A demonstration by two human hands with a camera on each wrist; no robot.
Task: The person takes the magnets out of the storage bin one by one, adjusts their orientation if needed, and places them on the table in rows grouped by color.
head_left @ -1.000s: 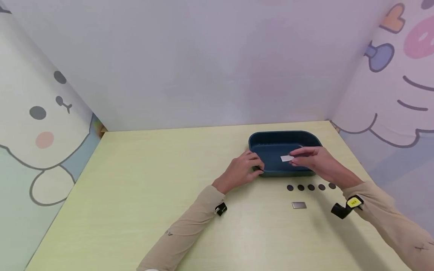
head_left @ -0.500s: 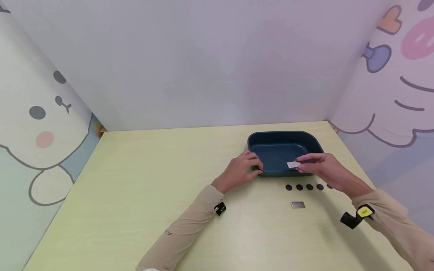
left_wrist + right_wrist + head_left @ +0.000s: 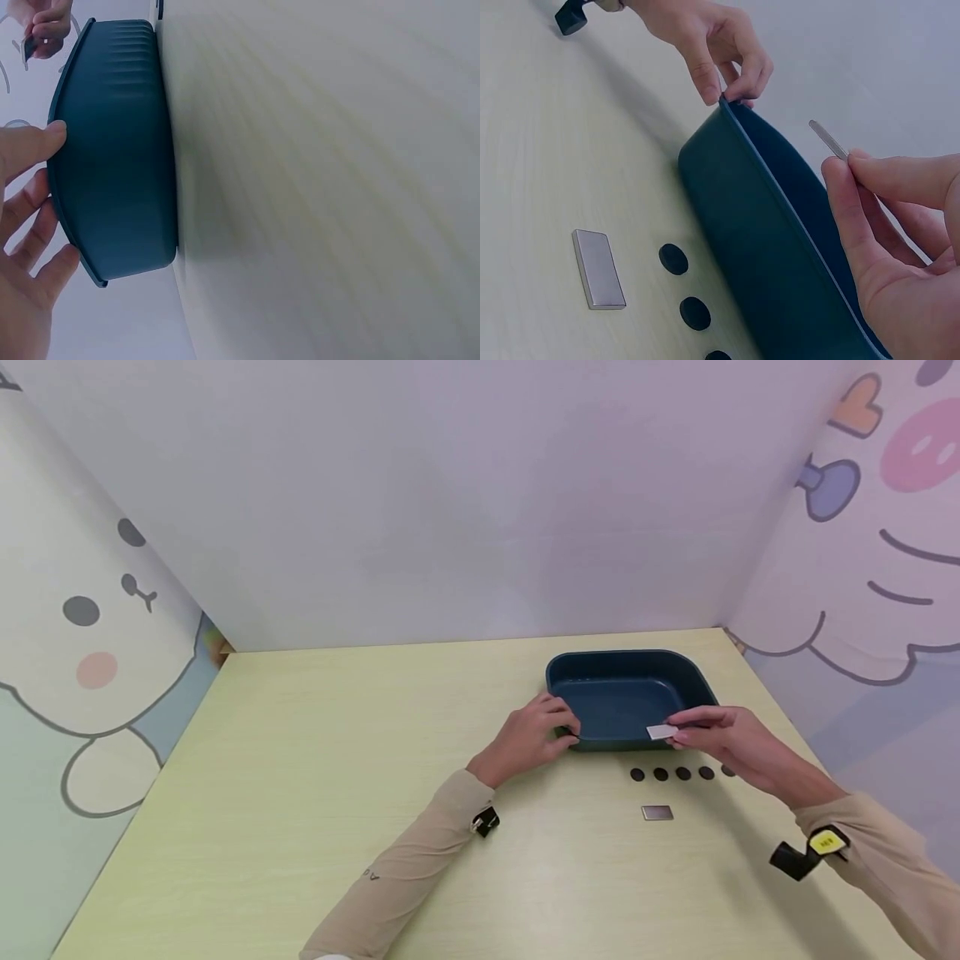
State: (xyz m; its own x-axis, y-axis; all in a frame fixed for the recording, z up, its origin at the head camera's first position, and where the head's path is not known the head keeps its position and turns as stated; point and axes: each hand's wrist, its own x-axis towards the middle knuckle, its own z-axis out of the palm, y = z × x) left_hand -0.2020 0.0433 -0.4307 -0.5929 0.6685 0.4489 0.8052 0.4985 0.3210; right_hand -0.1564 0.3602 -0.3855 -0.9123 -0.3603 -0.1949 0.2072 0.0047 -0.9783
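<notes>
A dark blue-green tub [image 3: 617,662] with rounded corners stands on the table at the back right. My left hand [image 3: 525,737] holds its near left corner, thumb and fingertips on the rim in the left wrist view. Above the tub's near right part, my right hand [image 3: 738,745] pinches a thin, flat rectangular piece [image 3: 660,732] between thumb and fingers. Seen almost edge-on in the right wrist view, that thin piece [image 3: 828,138] looks silvery and touches nothing but the fingers. No object shows on the visible part of the tub's floor.
Several small black discs [image 3: 683,773] lie in a row before the tub, the rightmost partly behind my right wrist. Closer to me lies a silver rectangular block [image 3: 657,812]. A pale wall [image 3: 480,527] rises behind the light yellow table [image 3: 337,760], with printed cloth at both sides.
Holding the thin piece, my right hand has shifted right and toward me, from over the tub's middle to near its front right rim. My left hand keeps its hold on the tub corner.
</notes>
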